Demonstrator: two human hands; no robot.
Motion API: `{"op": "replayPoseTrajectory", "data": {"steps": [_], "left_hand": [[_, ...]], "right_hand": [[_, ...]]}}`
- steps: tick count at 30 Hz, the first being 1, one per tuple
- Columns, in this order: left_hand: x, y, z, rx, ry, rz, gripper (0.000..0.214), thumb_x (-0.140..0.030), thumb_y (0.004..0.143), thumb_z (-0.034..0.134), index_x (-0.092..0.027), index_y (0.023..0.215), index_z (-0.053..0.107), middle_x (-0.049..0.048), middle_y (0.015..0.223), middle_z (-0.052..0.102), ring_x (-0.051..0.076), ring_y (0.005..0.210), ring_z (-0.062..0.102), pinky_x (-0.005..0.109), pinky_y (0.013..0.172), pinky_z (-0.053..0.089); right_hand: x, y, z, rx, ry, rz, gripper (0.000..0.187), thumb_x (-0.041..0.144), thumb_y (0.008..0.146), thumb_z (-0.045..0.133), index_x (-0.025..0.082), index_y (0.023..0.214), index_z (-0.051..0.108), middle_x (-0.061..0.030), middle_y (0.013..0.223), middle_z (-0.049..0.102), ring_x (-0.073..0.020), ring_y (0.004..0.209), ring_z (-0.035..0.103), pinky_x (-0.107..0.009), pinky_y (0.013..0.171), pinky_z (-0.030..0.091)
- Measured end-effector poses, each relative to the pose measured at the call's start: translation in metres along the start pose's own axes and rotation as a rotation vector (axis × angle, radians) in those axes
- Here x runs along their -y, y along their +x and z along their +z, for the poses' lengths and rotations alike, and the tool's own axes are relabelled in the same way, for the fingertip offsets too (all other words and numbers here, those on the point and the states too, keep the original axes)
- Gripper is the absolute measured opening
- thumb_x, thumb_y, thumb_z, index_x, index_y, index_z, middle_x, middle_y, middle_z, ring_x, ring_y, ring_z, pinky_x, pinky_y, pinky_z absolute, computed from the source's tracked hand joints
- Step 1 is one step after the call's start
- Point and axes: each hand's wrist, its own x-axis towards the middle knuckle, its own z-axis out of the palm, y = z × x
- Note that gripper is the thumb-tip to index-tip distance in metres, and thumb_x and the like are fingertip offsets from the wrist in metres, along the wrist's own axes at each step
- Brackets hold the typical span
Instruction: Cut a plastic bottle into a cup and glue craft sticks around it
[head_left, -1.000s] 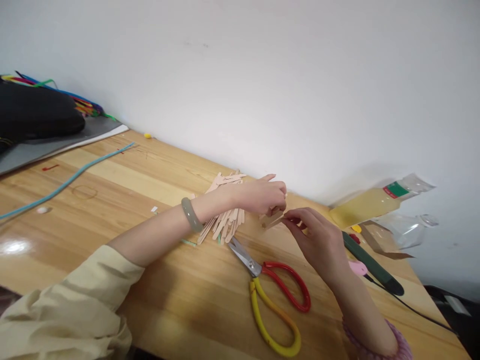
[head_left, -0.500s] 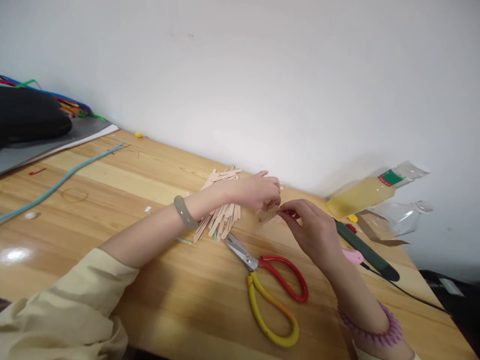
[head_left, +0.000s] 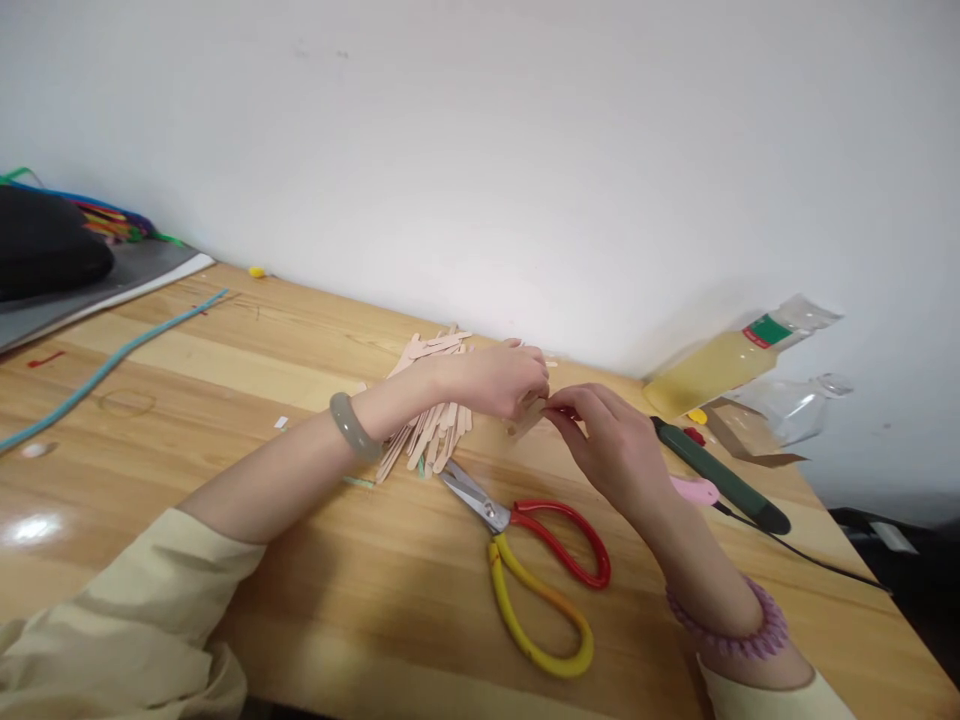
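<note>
My left hand (head_left: 501, 378) reaches over a pile of wooden craft sticks (head_left: 429, 425) and pinches a small piece made of craft sticks (head_left: 527, 419) just above the wooden table (head_left: 225, 360). My right hand (head_left: 611, 446) meets it from the right, fingers curled and pinching the same small piece. A grey-green bangle is on my left wrist, a pink coil band on my right. Most of the small piece is hidden by my fingers.
Scissors (head_left: 525, 560) with red and yellow handles lie near the front. A dark green glue gun (head_left: 720, 478) with a cord, a pink bit (head_left: 694, 490), a bottle of yellow liquid (head_left: 731, 360) and clear plastic lie right. A blue pipe cleaner (head_left: 112, 360) and a black bag (head_left: 45, 245) lie left.
Both hands have stayed together on the small stick piece, shifting slightly. The view has moved, so everything sits a little lower-left in the picture.
</note>
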Motion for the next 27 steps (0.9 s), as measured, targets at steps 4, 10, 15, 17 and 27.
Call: {"op": "replayPoseTrajectory", "data": {"steps": [4,10,15,17,27], "left_hand": [[-0.007,0.0,0.0,-0.027,-0.003,-0.029,0.013,-0.021,0.072,0.052,-0.017,0.062,0.059,0.0028,0.073,0.062,0.022,0.092,0.053,0.048,0.1,0.025],[-0.009,0.001,0.005,-0.072,-0.002,-0.042,0.017,-0.022,0.073,0.052,-0.017,0.058,0.058,0.0026,0.07,0.062,0.021,0.088,0.054,0.052,0.1,0.024],[-0.005,0.002,0.011,-0.119,0.001,-0.036,0.019,-0.022,0.072,0.051,-0.017,0.054,0.057,0.0021,0.065,0.061,0.017,0.073,0.053,0.039,0.086,0.036],[-0.003,0.002,0.012,-0.135,-0.008,-0.032,0.018,-0.021,0.071,0.051,-0.016,0.054,0.056,0.0019,0.061,0.059,0.015,0.063,0.049,0.031,0.072,0.038],[0.001,0.004,0.014,-0.139,-0.068,0.025,0.021,-0.019,0.07,0.051,-0.016,0.049,0.051,0.0005,0.053,0.052,0.012,0.054,0.041,0.026,0.054,0.03]], "right_hand": [[0.001,-0.002,0.0,0.011,-0.036,-0.017,0.007,0.016,0.087,0.051,0.019,0.084,0.056,-0.0047,0.077,0.065,-0.0175,0.071,0.059,-0.027,0.06,0.043],[0.0,-0.002,-0.001,0.065,0.064,0.112,0.01,0.024,0.086,0.053,0.021,0.096,0.053,-0.0053,0.085,0.064,-0.0195,0.077,0.06,-0.029,0.064,0.045],[-0.005,-0.001,0.003,0.218,-0.025,0.097,0.023,0.029,0.072,0.07,0.02,0.088,0.055,-0.007,0.091,0.064,-0.0267,0.09,0.056,-0.04,0.081,0.04],[-0.005,0.0,0.007,0.289,-0.059,0.088,0.018,0.026,0.07,0.072,0.02,0.079,0.058,-0.0054,0.085,0.066,-0.0252,0.087,0.056,-0.04,0.084,0.038],[-0.001,0.005,0.016,0.328,-0.026,0.22,0.014,0.031,0.072,0.071,0.02,0.067,0.065,-0.0014,0.067,0.068,-0.0194,0.077,0.06,-0.038,0.092,0.032]]}}
